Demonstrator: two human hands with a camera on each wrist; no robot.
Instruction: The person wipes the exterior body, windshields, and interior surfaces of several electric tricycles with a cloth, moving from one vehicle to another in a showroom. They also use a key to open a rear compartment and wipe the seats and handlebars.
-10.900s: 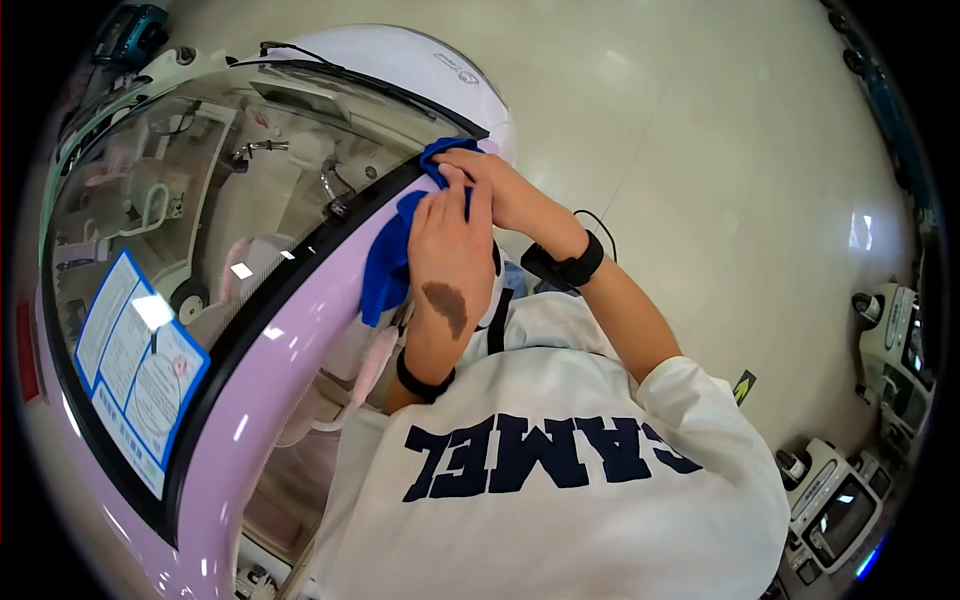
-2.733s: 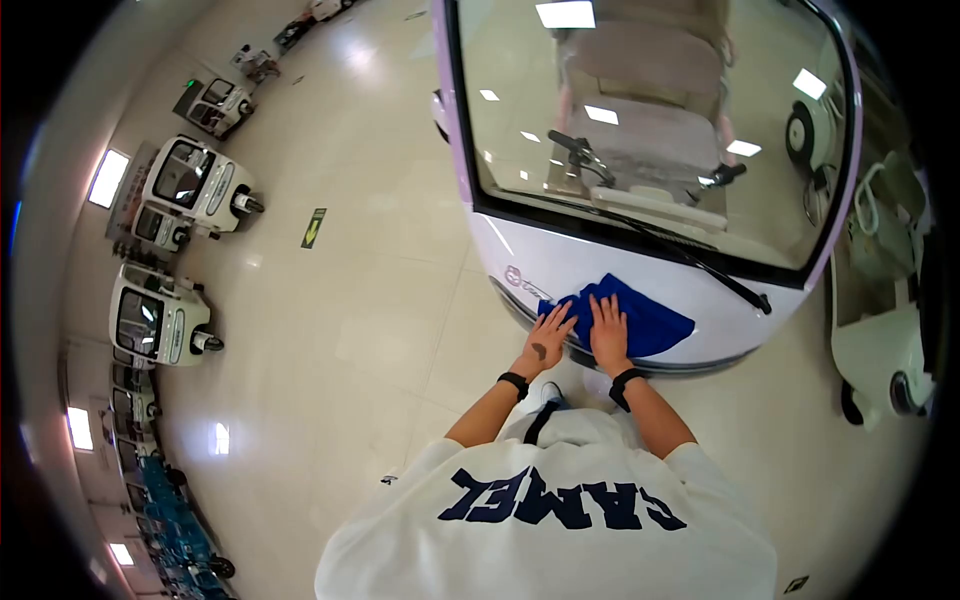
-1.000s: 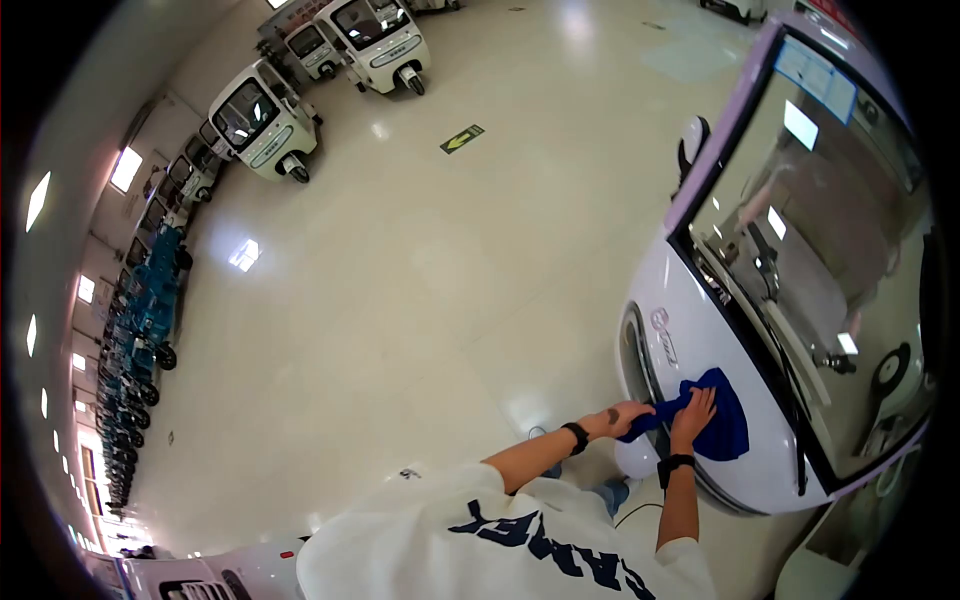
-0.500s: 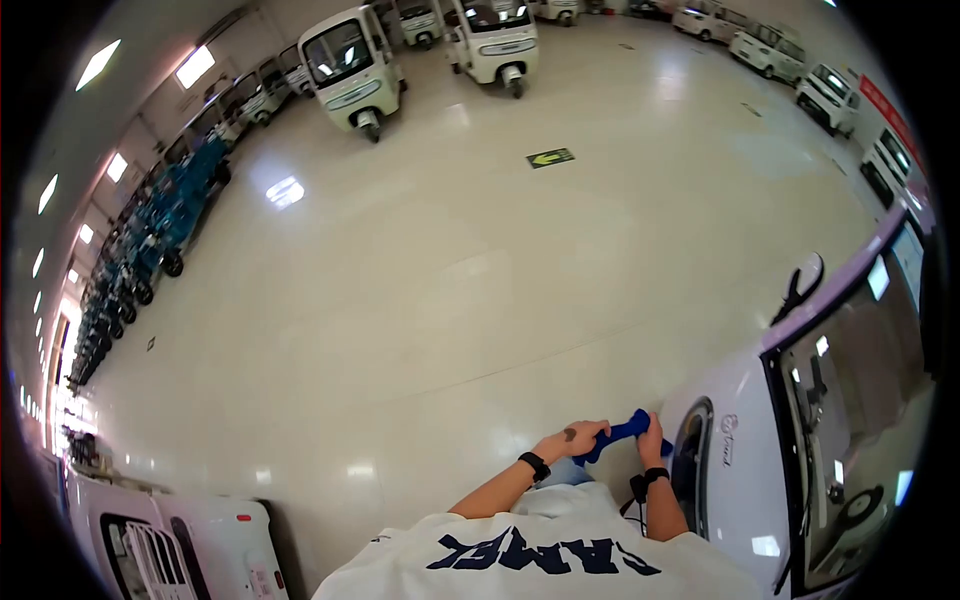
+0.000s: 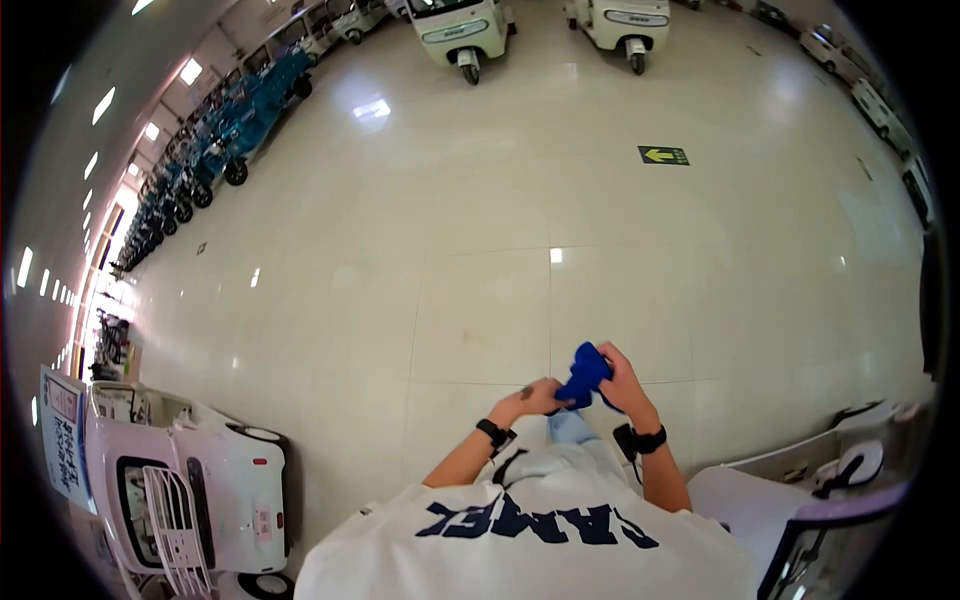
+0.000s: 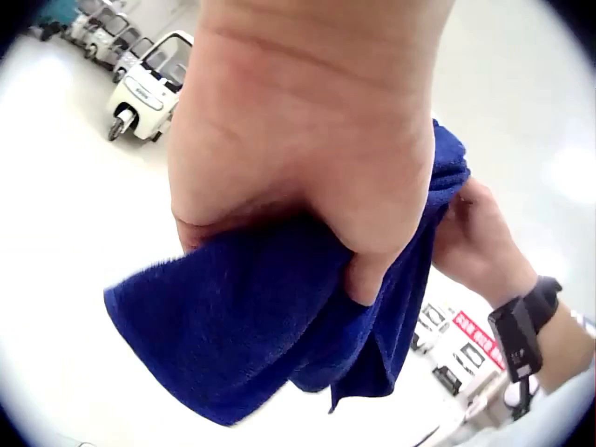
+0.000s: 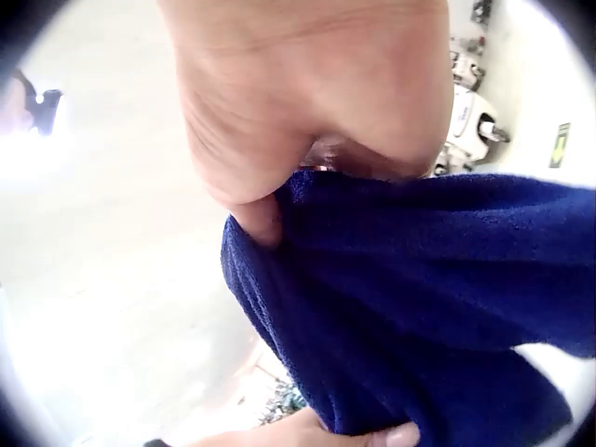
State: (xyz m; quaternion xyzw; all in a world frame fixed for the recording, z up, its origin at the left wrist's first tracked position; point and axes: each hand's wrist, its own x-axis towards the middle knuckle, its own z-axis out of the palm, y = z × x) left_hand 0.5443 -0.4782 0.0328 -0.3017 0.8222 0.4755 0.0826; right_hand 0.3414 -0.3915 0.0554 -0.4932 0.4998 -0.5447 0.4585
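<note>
A blue towelling cloth [image 5: 586, 372] is bunched up between both hands in front of the body, over the floor. My left hand [image 5: 540, 397] grips one part of it; in the left wrist view the thumb lies over the cloth [image 6: 251, 317] and a loose flap hangs below. My right hand [image 5: 622, 382] pinches the other end, its thumb bent over the edge of the cloth [image 7: 400, 270] in the right wrist view. The remaining fingers of both hands are partly hidden in the folds.
Close on the right stands a pale purple vehicle [image 5: 740, 500] with a windscreen. A white-pink vehicle [image 5: 225, 470] is parked at the left. Tiled floor [image 5: 480, 250] with a green arrow sign [image 5: 664, 156] stretches ahead towards white three-wheelers [image 5: 465, 35] and blue ones [image 5: 235, 115].
Earlier both hands pressed the cloth on the purple vehicle, first beside the windscreen, then on its front. The cloth has since been lifted off and gathered up, and the view has turned left.
</note>
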